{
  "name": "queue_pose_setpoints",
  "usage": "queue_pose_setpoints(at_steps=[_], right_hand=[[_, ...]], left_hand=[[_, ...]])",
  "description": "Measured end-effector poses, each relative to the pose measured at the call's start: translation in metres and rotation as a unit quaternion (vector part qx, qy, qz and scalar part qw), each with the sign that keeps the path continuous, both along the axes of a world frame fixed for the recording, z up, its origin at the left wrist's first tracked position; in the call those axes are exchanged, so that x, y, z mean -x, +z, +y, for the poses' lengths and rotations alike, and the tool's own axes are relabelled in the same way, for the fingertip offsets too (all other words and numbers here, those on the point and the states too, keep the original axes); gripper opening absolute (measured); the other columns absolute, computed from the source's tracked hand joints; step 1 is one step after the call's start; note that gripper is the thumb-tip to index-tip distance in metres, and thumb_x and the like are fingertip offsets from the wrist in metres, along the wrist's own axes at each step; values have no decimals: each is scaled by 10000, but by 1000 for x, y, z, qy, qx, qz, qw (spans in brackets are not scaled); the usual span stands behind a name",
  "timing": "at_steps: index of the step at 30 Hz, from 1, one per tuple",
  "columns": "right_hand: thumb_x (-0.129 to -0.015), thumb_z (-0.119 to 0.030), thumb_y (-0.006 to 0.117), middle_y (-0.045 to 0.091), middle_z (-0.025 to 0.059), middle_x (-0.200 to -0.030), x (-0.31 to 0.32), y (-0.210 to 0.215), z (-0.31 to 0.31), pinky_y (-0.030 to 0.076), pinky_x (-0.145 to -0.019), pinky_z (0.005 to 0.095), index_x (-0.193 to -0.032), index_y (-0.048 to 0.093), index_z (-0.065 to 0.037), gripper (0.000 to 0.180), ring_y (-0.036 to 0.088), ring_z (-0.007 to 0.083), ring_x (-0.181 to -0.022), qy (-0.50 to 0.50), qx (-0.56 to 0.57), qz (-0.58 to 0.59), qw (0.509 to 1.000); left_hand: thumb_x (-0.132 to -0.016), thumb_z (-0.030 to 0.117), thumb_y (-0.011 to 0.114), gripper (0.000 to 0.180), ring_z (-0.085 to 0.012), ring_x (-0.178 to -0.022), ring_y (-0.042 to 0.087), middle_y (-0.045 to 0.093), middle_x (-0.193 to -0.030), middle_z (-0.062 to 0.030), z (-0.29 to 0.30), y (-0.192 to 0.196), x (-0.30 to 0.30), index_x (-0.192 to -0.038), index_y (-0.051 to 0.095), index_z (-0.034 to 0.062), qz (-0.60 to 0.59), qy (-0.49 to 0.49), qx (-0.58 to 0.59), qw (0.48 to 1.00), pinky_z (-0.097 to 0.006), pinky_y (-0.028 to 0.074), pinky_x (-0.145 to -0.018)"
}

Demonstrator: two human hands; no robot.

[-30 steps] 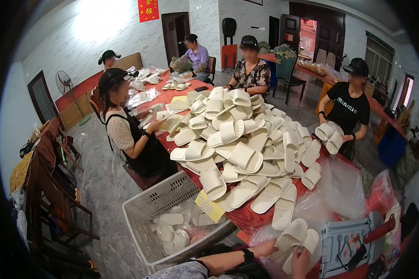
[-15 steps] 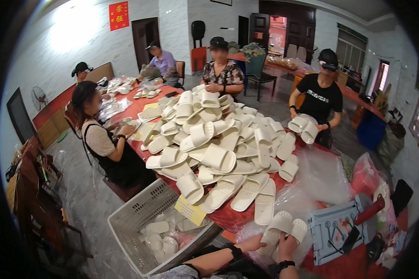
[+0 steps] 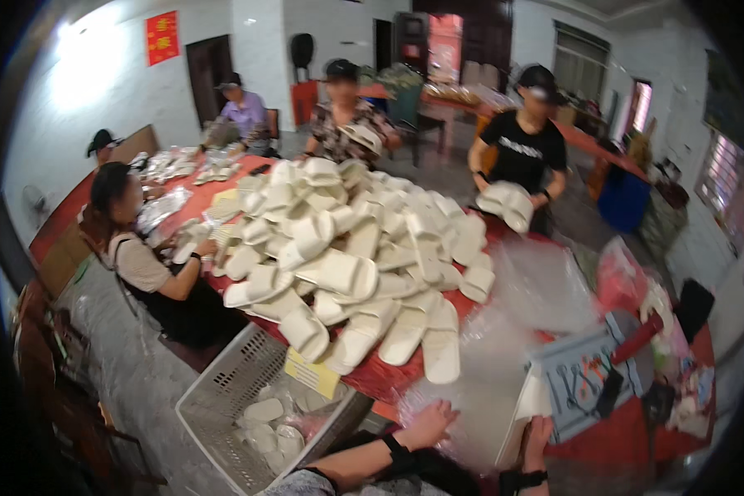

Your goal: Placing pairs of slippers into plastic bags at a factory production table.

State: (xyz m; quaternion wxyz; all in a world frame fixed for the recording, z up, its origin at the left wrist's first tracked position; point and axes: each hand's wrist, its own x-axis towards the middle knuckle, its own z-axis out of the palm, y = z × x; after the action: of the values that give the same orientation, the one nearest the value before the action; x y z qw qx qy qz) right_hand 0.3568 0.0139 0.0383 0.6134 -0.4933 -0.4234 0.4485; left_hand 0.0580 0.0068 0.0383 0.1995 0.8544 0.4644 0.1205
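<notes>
resting open on clear plastic bags (image 3: 479, 388), left hand (image 3: 426, 423), right hand (image 3: 537, 434) unclear, slipper pile (image 3: 355, 248) beyond, basket (image 3: 223, 388) left

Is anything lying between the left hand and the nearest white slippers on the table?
Yes. The left hand rests on a crumpled clear plastic bag spread over the red table. That plastic lies between the hand and the closest white slippers at the pile's near edge. Nothing rigid blocks the way.
</notes>
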Motion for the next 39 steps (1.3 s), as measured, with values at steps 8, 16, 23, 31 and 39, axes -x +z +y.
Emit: queue_pose_setpoints(at_steps=[8, 16, 23, 31, 39], right_hand=[[-981, -154, 535, 658, 6, -976, -18, 43, -37, 440, -744, 250, -1080, 642, 8, 217, 582, 89, -851, -19, 57, 76, 995], [-1008, -186, 523, 654, 51, -1086, -5, 86, -77, 471, -819, 292, -1180, 613, 45, 301, 606, 135, -971, -86, 72, 61, 992], [-1006, -222, 537, 537, -30, -727, -7, 43, -83, 406, -595, 270, -968, 631, -37, 211, 529, 83, -649, -95, 88, 3, 992], [-895, -387, 604, 375, -44, -550, -38, -50, -65, 234, -441, 305, -727, 509, -104, 343, 356, 88, -462, -164, 93, -82, 979], [-992, -313, 471, 602, 155, -878, -23, -8, -67, 466, -746, 399, -1036, 623, 44, 390, 563, 289, -815, -47, 136, -271, 952]], left_hand=[[-726, 341, 789, 763, -384, -1376, 347, 376, -1503, -134, 41, 8, 13, -1413, 477, 229, 50, -117, -78, 989, -506, 336, -1097], [-899, 442, 604, 381, -364, -1323, 422, 521, -1393, -108, 44, 4, 0, -1188, 668, 202, -23, -97, -77, 992, -500, 387, -1043], [-875, 511, 595, 534, -365, -1353, 385, 524, -1399, -92, 62, 29, 10, -1276, 612, 159, -5, -33, -197, 980, -513, 361, -1071], [-870, 467, 618, 556, -347, -1344, 397, 584, -1329, -46, 73, 15, 37, -1270, 596, 81, 118, -3, -150, 982, -502, 358, -1070], [-808, 366, 694, 468, -353, -1258, 455, 657, -1146, -62, 36, -3, 73, -1171, 616, 82, 92, 109, -175, 974, -513, 359, -1052]])
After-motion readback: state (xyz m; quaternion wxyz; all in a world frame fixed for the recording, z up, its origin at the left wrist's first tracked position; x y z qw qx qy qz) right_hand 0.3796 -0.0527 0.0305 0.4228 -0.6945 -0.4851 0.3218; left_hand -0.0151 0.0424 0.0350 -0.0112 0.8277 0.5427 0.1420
